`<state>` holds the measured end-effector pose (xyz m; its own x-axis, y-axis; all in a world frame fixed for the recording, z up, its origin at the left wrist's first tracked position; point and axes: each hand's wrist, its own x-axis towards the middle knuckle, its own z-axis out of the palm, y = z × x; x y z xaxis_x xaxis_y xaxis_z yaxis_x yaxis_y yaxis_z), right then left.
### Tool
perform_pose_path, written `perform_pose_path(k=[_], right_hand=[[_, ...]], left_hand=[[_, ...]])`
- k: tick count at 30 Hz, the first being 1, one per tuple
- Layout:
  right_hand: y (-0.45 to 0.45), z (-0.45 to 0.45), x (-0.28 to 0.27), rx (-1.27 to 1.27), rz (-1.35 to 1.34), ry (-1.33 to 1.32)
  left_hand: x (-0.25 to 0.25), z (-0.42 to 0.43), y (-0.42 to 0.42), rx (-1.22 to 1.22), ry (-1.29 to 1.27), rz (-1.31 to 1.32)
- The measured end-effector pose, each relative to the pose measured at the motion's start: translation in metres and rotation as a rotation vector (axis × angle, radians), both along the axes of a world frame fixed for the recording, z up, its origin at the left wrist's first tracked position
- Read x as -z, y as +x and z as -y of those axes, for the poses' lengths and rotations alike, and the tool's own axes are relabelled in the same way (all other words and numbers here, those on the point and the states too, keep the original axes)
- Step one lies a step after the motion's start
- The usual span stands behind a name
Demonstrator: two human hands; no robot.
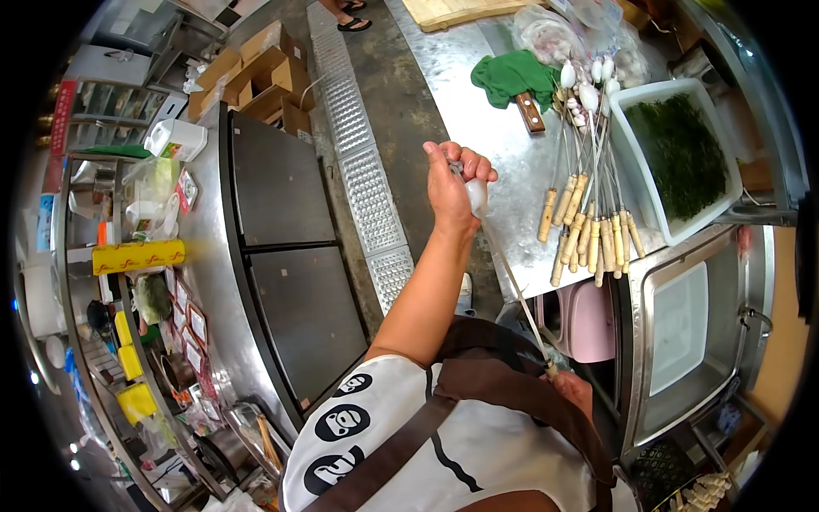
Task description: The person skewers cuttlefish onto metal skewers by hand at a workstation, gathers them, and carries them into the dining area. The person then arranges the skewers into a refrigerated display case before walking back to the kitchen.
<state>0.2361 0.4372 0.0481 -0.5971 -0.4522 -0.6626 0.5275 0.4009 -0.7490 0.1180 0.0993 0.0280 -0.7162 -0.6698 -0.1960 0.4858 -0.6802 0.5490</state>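
My left hand (pixel 456 183) is raised ahead of me, its fingers closed around a glossy white piece of food (pixel 476 196) at the far end of a long metal skewer (pixel 516 286). What kind of food it is I cannot make out. Low by my apron, my right hand (pixel 573 392) grips the skewer's wooden handle, partly hidden by the brown apron (pixel 486 384). On the steel table, several wooden-handled skewers (pixel 589 230) lie in a bunch, with white pieces (pixel 589 96) on their far tips. A knife's wooden handle (pixel 530 113) pokes out from a green cloth (pixel 516 78).
To the right stand a white tub of dark green strands in liquid (pixel 633 171) and a steel sink (pixel 725 341). Plastic bags (pixel 550 36) and a wooden board (pixel 452 10) lie farther back. At left are a steel counter (pixel 205 230) and cardboard boxes (pixel 260 72).
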Motion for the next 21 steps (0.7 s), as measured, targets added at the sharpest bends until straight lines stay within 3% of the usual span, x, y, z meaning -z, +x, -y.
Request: perform_pose_path(k=[7, 19, 21], right_hand=[[-0.002, 0.006, -0.009, 0.026, 0.07, 0.019], [-0.002, 0.022, -0.017, 0.104, 0.19, -0.043], [-0.001, 0.018, -0.008, -0.016, 0.118, -0.05]], left_hand=[[-0.001, 0.002, 0.004, 0.035, -0.144, -0.004], [0.001, 0.0, 0.01, 0.055, -0.127, -0.029], [0.002, 0.001, 0.013, 0.057, -0.082, -0.025]])
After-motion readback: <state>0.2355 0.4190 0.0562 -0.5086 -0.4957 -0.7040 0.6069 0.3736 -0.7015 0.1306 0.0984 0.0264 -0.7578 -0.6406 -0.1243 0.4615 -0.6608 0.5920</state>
